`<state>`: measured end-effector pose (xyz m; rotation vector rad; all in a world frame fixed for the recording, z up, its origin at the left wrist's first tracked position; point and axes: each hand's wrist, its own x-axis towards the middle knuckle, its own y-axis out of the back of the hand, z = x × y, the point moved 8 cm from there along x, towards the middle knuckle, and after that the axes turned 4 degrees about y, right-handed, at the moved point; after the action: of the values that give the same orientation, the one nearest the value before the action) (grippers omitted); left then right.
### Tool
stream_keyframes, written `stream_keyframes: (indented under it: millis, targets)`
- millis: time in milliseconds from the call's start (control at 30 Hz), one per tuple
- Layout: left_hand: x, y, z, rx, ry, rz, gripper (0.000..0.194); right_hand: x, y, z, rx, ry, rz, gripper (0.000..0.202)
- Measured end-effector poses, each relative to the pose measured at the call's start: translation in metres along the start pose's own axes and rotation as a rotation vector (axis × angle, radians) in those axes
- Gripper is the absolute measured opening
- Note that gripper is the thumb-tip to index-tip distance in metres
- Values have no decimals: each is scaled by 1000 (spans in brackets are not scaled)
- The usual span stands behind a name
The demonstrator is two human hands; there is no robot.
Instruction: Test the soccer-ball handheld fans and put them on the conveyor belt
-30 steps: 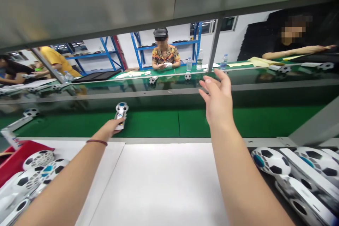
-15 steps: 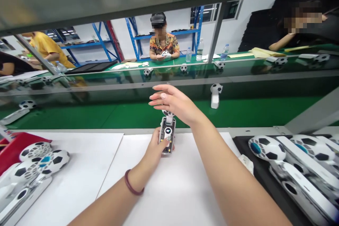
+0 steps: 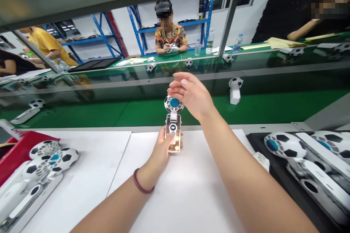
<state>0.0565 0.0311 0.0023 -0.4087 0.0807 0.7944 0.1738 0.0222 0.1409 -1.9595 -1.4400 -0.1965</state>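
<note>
Handheld fan [image 3: 173,125] with a football-patterned head now upright over the near white sheet [image 3: 188,189], lifted off the green conveyor belt [image 3: 90,114] where it lay a second ago. Left hand [image 3: 162,151] wrapped closed round the clear handle, thumb on the button, display and base lit up. Right hand [image 3: 191,94] open, holding nothing, fingers spread just beside the fan head on its far right. More fans heaped near left [image 3: 41,162] and near right [image 3: 281,145]. Looks switched on for a check.
</note>
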Motion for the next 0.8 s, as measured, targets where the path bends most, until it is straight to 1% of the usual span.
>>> stream_keyframes:
  millis: [133,233,300,367,433,467,500,567,600,633,700,800]
  targets:
    - [2,5,-1,-44,-15,2,32,3,32,1,-54,89,233,11]
    - [3,8,0,-59,-28,21,31,1,53,12,-135,92,351,9]
    - [4,10,-1,-73,-24,36,30,-2,65,31,-158,18,400,8]
    - [5,12,-2,-98,-12,46,30,-9,74,57,-136,-88,440,8]
    - [5,13,-2,-135,-13,48,30,-20,77,83,-92,-177,463,13]
    - [5,14,-1,-153,-21,50,31,-26,74,95,-62,-221,449,17]
    - [5,14,0,-164,-27,51,31,-31,67,106,-19,-273,408,23]
    - [5,14,0,-156,-26,57,33,-41,43,126,116,-409,278,34]
    - [5,14,0,-145,-25,64,34,-46,29,132,192,-475,214,37]
    - [5,14,1,-138,-29,73,37,-51,17,135,260,-526,167,38]
    - [5,14,1,-146,-37,92,43,-56,3,134,337,-570,145,34]
    - [7,16,0,-176,-31,82,47,-57,-1,129,370,-547,137,32]
